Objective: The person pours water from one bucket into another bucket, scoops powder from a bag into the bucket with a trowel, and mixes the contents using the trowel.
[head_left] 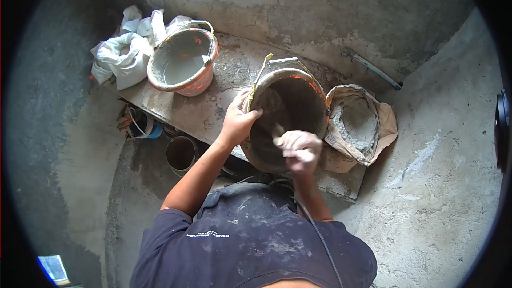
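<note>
My left hand (240,120) is closed on the left rim of a mortar-stained bucket (326,120), thumb over the edge. The bucket tilts toward me on the bench, its wire handle resting up against the far side. Over the bucket's near right part, my right hand (300,149) is closed around the handle of what looks like a trowel (277,128); motion blurs the hand. The tool's far end reaches into the dark inside of the bucket, where its shape and the contents are hard to make out. Right beside the bucket stands an open paper bag (386,122) of grey powder.
An orange bucket (200,82) holding cloudy liquid stands left on the bench (229,53), near white sacks (133,64). Below are a small pail (152,129) and a round container (181,154). A metal bar (376,69) leans by the wall.
</note>
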The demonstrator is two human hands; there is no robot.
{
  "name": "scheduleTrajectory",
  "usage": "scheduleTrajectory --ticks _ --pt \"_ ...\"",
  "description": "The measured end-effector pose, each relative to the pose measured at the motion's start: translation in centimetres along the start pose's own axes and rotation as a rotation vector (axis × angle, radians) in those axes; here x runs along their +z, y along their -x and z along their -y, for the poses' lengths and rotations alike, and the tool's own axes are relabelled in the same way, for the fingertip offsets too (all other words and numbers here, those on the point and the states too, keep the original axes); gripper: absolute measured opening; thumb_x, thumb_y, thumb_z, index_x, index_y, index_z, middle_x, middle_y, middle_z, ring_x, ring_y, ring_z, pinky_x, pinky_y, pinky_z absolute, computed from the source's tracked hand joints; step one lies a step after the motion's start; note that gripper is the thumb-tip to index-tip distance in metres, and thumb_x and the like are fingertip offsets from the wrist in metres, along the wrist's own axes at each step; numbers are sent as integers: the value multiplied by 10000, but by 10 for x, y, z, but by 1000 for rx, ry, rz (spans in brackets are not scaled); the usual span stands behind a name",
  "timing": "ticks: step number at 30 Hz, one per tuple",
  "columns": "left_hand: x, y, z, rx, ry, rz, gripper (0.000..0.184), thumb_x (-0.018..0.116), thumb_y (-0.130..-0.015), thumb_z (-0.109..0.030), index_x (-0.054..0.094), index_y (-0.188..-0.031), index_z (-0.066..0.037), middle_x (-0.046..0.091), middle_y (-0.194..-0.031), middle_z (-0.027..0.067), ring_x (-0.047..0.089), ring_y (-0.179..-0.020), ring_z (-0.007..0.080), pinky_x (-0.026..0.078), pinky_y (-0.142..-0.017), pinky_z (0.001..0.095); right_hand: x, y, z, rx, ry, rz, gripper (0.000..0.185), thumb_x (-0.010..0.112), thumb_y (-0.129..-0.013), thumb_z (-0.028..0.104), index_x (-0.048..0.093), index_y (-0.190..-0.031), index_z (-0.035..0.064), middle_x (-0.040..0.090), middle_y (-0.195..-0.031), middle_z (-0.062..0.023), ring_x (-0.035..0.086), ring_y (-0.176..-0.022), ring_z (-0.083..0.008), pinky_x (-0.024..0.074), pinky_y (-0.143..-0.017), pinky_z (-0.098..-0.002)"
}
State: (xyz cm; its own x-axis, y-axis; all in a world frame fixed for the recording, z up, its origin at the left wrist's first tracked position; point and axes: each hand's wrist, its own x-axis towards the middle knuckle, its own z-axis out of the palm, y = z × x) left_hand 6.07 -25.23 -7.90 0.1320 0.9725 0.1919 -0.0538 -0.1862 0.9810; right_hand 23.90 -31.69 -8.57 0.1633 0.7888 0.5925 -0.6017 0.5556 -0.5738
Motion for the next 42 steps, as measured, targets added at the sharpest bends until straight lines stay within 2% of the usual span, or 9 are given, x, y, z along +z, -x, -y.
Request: scheduleTrajectory --ticks 2,6,9,19,22,27,35,40,42 --pt "-2 -1 1 -12 40 -1 530 671 -794 -41 584 -1309 49 589 -1293 115 544 -1214 202 383 -1091 327 -7 -17 17 14 -182 -6 90 553 -664 31 485 -616 -2 533 -556 -114 527 -495 -204 527 -610 -390" --pt "-3 -1 4 -13 52 -19 532 671 -796 -44 582 -1312 47 585 -1299 115 537 -1226 207 381 -1094 327 -38 -25 -1 -179 216 -13 157 555 -739 110 501 -629 12 531 -552 -102 534 -493 -201 527 -617 -382" --pt "-1 -4 2 -1 60 -21 525 672 -795 -47 584 -1303 49 579 -1300 119 533 -1235 213 379 -1095 327 -52 -10 -20 -128 423 67 224 583 -767 195 524 -633 26 561 -546 -82 581 -499 -200 545 -612 -378" --pt "0 -5 -2 -45 124 4 533 670 -792 -29 570 -1310 48 580 -1294 104 536 -1224 185 382 -1088 308 -17 -9 4 -87 -24 8 108 590 -725 72 515 -683 7 516 -554 -101 524 -506 -202 530 -599 -380" --pt "1 -6 -2 -50 119 -3 537 668 -796 -25 562 -1317 47 582 -1298 98 534 -1224 179 384 -1088 312 -33 -27 1 -210 203 -28 122 555 -709 64 478 -632 9 515 -549 -93 522 -495 -202 536 -608 -391" --pt "-1 -10 13 17 27 -14 525 682 -781 -51 588 -1291 34 577 -1282 112 545 -1214 201 388 -1083 318 -42 -6 -25 -143 451 83 343 597 -825 286 509 -601 41 542 -540 -64 572 -491 -195 558 -595 -389" --pt "0 -10 8 -33 76 -8 539 685 -773 -57 590 -1294 46 575 -1267 122 546 -1209 219 394 -1076 328 -18 -8 4 -40 -60 -20 179 616 -753 96 493 -668 -3 500 -545 -94 522 -507 -204 549 -617 -400" --pt "2 -11 10 -47 118 -11 538 690 -769 -53 596 -1289 46 573 -1288 128 543 -1225 231 388 -1086 337 -43 -24 -20 -166 534 71 191 592 -715 149 505 -618 10 531 -544 -87 567 -507 -210 566 -605 -395" --pt "1 -14 9 -34 39 -21 537 696 -765 -57 603 -1284 44 579 -1293 134 542 -1233 239 384 -1093 343 -43 -10 -26 -119 516 153 242 609 -743 202 520 -606 23 528 -544 -79 572 -504 -218 571 -604 -391"
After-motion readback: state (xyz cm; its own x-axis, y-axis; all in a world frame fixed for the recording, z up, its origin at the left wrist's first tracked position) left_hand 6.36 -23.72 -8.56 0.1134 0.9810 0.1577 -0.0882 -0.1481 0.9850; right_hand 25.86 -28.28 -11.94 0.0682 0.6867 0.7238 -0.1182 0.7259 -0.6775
